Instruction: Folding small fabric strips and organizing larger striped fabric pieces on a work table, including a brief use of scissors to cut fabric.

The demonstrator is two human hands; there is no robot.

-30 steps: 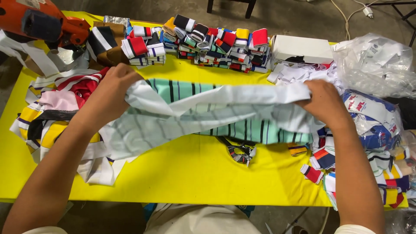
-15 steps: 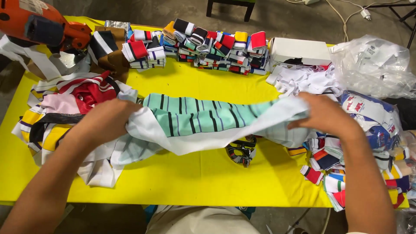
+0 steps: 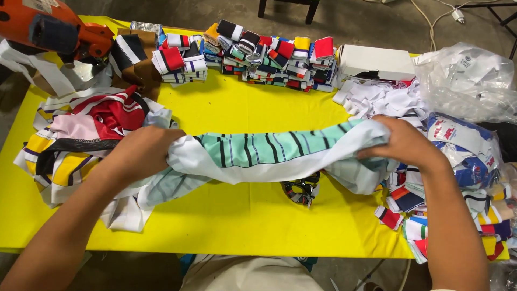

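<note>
You hold the striped cloth (image 3: pixel 269 153), mint green with dark stripes and a white edge, stretched across the yellow desk (image 3: pixel 242 221) between your hands. Your left hand (image 3: pixel 142 153) is closed on one bunched end, your right hand (image 3: pixel 401 143) on the other, well apart. Keep the pull even so the long white edge lies straight, and grip both ends at the same layer. A small dark scrap (image 3: pixel 300 189) lies just under the cloth; keep it clear. Beyond your left hand lies a heap of cloth (image 3: pixel 91 134); beyond both hands, rows of folded pieces (image 3: pixel 269 54).
</note>
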